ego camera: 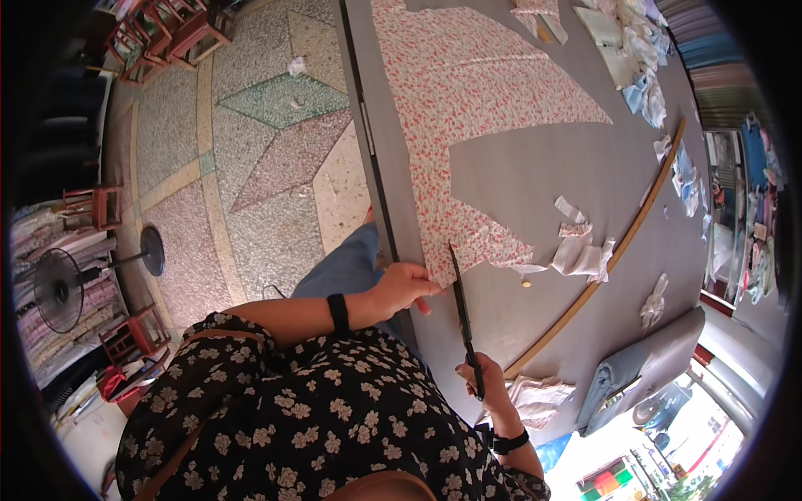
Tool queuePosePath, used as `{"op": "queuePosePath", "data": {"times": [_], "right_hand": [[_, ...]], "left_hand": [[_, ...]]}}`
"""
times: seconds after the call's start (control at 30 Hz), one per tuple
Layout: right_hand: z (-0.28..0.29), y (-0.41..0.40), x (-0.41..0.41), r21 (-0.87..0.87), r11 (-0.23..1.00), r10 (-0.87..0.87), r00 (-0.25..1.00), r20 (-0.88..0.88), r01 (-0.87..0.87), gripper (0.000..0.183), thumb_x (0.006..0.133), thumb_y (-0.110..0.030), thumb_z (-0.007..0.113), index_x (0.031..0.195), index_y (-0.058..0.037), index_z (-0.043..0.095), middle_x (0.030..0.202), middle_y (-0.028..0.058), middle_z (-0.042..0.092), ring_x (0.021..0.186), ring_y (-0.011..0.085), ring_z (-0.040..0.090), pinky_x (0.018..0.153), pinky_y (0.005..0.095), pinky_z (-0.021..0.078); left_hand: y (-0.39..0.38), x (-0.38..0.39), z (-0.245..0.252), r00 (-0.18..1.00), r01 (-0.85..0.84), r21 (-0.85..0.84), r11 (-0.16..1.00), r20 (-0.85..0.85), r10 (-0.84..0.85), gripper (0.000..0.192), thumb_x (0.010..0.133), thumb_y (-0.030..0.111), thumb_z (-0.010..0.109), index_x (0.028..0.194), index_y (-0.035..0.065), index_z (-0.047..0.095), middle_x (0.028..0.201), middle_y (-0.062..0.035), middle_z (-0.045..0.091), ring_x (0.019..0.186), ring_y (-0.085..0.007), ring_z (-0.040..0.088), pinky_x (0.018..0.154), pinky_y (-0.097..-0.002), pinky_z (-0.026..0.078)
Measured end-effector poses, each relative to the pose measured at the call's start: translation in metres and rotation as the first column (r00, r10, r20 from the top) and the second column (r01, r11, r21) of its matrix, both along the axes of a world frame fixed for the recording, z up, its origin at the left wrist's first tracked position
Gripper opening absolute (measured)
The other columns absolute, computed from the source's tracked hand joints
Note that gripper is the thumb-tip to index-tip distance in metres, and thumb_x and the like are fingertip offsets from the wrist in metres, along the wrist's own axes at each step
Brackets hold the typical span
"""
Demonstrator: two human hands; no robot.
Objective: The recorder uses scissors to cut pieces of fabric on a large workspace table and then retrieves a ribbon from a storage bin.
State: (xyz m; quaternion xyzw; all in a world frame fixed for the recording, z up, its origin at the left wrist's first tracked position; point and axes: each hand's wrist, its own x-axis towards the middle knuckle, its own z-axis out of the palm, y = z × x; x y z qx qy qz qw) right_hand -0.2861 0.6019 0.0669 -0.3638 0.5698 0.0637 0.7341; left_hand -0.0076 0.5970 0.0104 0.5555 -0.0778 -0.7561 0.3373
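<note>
A floral cloth (pixel 432 113), white with red print, lies spread along the left side of the grey table (pixel 501 169). My left hand (pixel 404 291) pinches its near corner between thumb and fingers at the table's edge. In my right hand (pixel 492 379) is a pair of black scissors (pixel 462 307), gripped by the handles. The blades point away from me, one lying over the near end of the cloth beside my left hand. How far the blades are apart is hard to tell.
A long wooden strip (pixel 601 269) crosses the table at right. Pale cloth scraps (pixel 576 253) lie beside it, and more scraps (pixel 645 75) lie at the far right. Folded grey cloth (pixel 639 369) rests at the near right corner. A standing fan (pixel 59 291) and wooden chairs (pixel 135 335) are on the left.
</note>
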Motion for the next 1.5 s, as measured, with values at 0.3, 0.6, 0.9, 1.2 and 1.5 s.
{"op": "queuePosePath", "data": {"times": [0.3,0.6,0.9,1.2,1.5], "right_hand": [[-0.01,-0.015,0.019,-0.157,0.984,0.09,0.994,0.068,-0.079,0.039,0.082,-0.04,0.073,0.082,-0.0065,0.052,0.062,-0.0047,0.046,0.053,0.0049,0.044,0.048,0.0213,0.0356],[-0.004,-0.023,0.034,-0.058,0.997,0.049,0.999,-0.024,-0.05,0.037,0.083,-0.038,0.073,0.082,-0.0073,0.053,0.06,-0.0043,0.046,0.047,0.0048,0.043,0.044,0.0206,0.0343],[-0.017,-0.044,0.054,-0.153,0.985,0.098,0.992,0.081,-0.084,0.038,0.085,-0.041,0.07,0.087,-0.0074,0.052,0.067,-0.0032,0.049,0.056,0.0057,0.047,0.051,0.0216,0.0385],[-0.012,-0.054,0.066,-0.02,0.999,0.05,0.998,0.032,-0.049,0.036,0.085,-0.038,0.07,0.092,-0.0071,0.053,0.069,-0.0033,0.049,0.052,0.0053,0.045,0.046,0.0193,0.0367],[-0.023,-0.075,0.094,-0.118,0.993,0.027,0.989,0.144,-0.01,0.035,0.086,-0.038,0.068,0.094,-0.0077,0.054,0.069,-0.0034,0.048,0.052,0.0053,0.046,0.045,0.0199,0.0362]], "left_hand": [[0.002,0.002,-0.002,1.0,0.03,-0.025,0.999,-0.003,-0.03,0.023,0.088,0.017,0.064,0.1,-0.0027,0.066,0.096,-0.0073,0.07,0.058,-0.0149,0.065,0.044,-0.0198,0.036],[0.004,0.003,-0.005,0.998,0.017,-0.045,0.999,-0.058,-0.02,0.023,0.088,0.017,0.063,0.101,-0.0018,0.066,0.095,-0.0064,0.07,0.058,-0.0143,0.065,0.044,-0.0197,0.037],[0.007,0.002,-0.013,0.994,-0.014,-0.106,0.994,-0.113,0.002,0.026,0.09,0.016,0.064,0.106,-0.0049,0.064,0.096,-0.0095,0.069,0.06,-0.0174,0.065,0.053,-0.0261,0.052],[0.009,0.001,-0.017,0.992,-0.01,-0.1,0.995,-0.126,-0.003,0.024,0.091,0.016,0.063,0.102,-0.0052,0.064,0.094,-0.0093,0.068,0.061,-0.0168,0.065,0.054,-0.0275,0.054],[0.007,0.005,-0.017,0.988,0.028,-0.15,0.988,-0.148,-0.051,0.023,0.092,0.016,0.062,0.103,-0.0034,0.065,0.093,-0.0083,0.067,0.064,-0.0153,0.063,0.053,-0.0277,0.055]]}}
